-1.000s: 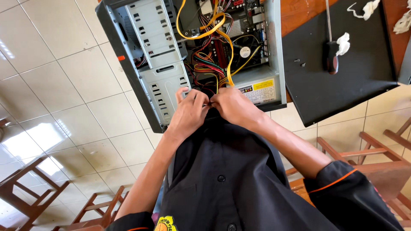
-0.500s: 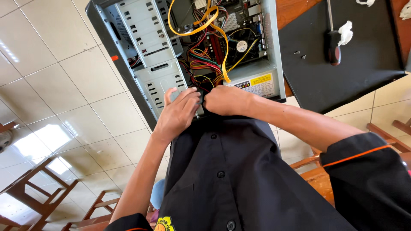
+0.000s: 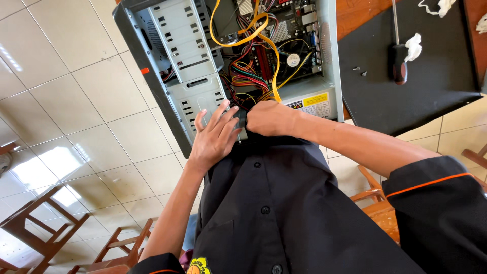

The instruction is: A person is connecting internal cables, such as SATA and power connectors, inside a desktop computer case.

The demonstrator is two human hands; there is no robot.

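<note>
Left hand (image 3: 215, 137): fingers spread, laid flat on the grey drive bay of the computer case (image 3: 203, 66), gripping nothing.
Right hand (image 3: 271, 117): curled into a fist at the case's lower edge; what it holds is hidden.
Computer case: open, side panel off, lying on the surface (image 3: 436, 101); grey metal, tangled coloured wires, yellow flat cable (image 3: 264, 40).
Screwdriver (image 3: 398, 61): on the black surface, well apart.

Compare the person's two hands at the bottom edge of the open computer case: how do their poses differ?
The left hand lies open, fingers spread flat against the grey drive cage; the right hand is curled into a closed fist. The left hand's fingers show plainly; the right hand's are tucked out of sight, so any grasp is unclear. Both meet at the case's lower edge, beside the yellow cable.
</note>
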